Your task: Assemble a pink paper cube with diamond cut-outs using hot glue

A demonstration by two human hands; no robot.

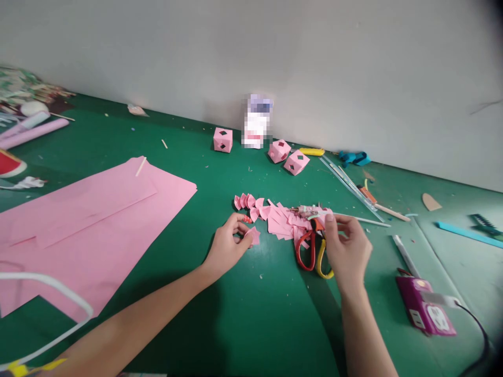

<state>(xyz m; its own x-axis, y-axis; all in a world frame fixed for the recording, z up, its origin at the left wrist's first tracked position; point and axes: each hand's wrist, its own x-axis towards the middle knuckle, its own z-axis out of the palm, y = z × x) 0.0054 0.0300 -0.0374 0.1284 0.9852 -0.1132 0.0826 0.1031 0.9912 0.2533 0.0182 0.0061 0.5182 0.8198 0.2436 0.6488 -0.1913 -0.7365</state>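
Between the thumb and fingers of my left hand [229, 242] is a small pink paper piece [254, 235]. A red striped bit shows at its fingertips. My right hand [348, 248] is closed, its thumb and finger pinching a pink piece [326, 213] above the scissors. The scissors [313, 251], with red and yellow handles, lie just left of that hand. Loose pink paper strips [281, 222] lie in a pile between my hands, partly covering one another. Curved pink petal-like pieces [244, 201] form a row behind my left hand.
Large pink sheets [118, 209] cover the left of the green table [188, 324]. Pink cut-out cubes [223, 140] and a blurred upright phone-like object [257, 121] stand near the wall. At right are a purple box with a cable [426, 309], clear sticks [349, 183] and a blue strip [467, 234].
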